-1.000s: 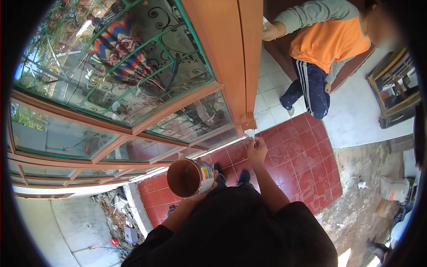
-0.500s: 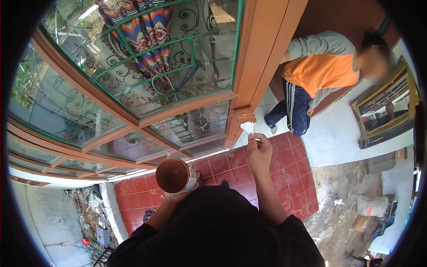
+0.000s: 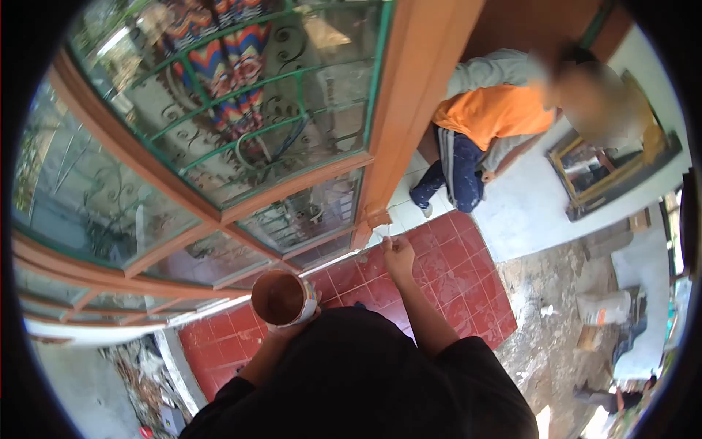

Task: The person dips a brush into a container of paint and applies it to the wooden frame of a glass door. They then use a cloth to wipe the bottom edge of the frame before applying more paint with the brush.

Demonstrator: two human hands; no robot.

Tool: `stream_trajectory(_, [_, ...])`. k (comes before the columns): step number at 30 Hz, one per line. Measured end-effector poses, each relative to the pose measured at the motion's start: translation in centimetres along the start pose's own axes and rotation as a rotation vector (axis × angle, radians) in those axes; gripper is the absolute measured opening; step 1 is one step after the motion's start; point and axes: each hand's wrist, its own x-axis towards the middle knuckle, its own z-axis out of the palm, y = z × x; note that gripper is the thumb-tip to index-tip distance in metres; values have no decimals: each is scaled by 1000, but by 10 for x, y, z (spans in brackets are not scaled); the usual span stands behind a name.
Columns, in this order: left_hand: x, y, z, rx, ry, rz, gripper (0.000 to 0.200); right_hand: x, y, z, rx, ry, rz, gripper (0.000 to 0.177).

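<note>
Pinches a small pale brush (image 3: 379, 235) in the right hand (image 3: 398, 256), fingers curled shut round the handle, tip raised just above the knuckles and set against the foot of the orange-brown wooden post (image 3: 409, 110). Too blurred to tell bristles from handle. Seems angled that way to meet the lowest edge of the wood.

Cradles a can (image 3: 281, 298) in the left hand (image 3: 291, 328), fingers wrapped under and round its side, mouth up and level, probably to keep the brown liquid inside from spilling. Sits down and to the left of the right hand, near it, seemingly for an easy dip.

Left of the post, beyond both hands: panes of glass (image 3: 219, 146) behind a green scrolled grille (image 3: 300, 95). Below the hands: red tiles (image 3: 453, 271). Up and to the right of the right hand, well apart: another person (image 3: 490, 113) in an orange top, crouched by the far side of the post.
</note>
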Motion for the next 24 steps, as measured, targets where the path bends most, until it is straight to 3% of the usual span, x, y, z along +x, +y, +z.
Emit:
stream_trajectory(2, [10,23,-32,1683,-203,409,63,0,16,2,-104,71,-16,26])
stream_trajectory(4, [12,41,-38,1282,-204,186,68,1,13,0,-206,152,-11,28])
stream_trajectory(11, [7,59,-17,1156,-297,6,68,-10,-152,-49,-73,154,-89,23])
stream_trajectory(17, [-3,65,-1,935,-312,-58,69,-26,-218,-68,363,313,-344,20])
stream_trajectory(18, [-5,66,1,894,-314,-65,69,-24,-215,-64,360,318,-349,20])
stream_trajectory(20, [-8,69,3,810,-316,-75,70,-17,-187,-52,78,422,-378,18])
stream_trajectory(22, [-9,76,-4,767,-312,-81,70,-10,-139,-35,-80,379,-314,19])
stream_trajectory(24, [-2,85,-18,1354,-263,158,63,-1,-79,-20,-94,351,-280,21])
